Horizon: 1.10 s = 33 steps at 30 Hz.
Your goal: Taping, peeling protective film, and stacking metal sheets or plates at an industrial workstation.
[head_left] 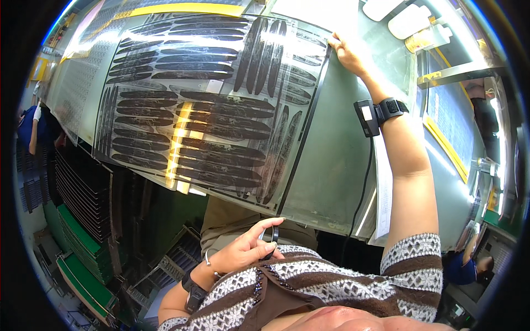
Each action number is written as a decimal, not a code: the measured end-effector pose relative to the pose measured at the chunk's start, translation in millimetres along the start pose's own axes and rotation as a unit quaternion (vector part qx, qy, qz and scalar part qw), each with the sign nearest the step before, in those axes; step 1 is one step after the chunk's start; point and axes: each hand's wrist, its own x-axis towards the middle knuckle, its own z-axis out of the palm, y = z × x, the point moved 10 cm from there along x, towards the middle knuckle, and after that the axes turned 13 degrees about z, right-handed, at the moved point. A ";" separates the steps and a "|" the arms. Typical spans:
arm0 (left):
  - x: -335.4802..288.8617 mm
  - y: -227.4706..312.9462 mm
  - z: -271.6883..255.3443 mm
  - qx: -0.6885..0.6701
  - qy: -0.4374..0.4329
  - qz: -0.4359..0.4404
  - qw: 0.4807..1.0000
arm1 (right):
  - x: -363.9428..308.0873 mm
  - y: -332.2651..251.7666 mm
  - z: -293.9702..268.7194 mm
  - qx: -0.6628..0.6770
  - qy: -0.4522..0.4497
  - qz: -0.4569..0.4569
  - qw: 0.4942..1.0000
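A large clear sheet (223,87) printed with rows of long dark leaf-like shapes lies over the table, its right side bordered by a black strip. At the far right corner of that sheet, my right hand (346,54) has its fingers bent and pressed together on the edge. My left hand (255,244) is close to my body, at the sheet's near right corner. Thumb and fingers there close round a black ring-shaped thing (270,243), partly hidden by them, while the index finger points along the near edge.
White plastic bottles (408,23) stand at the back right. A black cable (364,190) runs from my right wrist device over the green tabletop (331,182). Stacked dark racks (83,190) with green trays stand at left. Other people work at far left and far right.
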 end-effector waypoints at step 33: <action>4.5 -24.4 -18.7 -0.033 0.008 -0.025 0.999 | -10.8 1.6 -6.9 0.034 0.069 0.025 0.997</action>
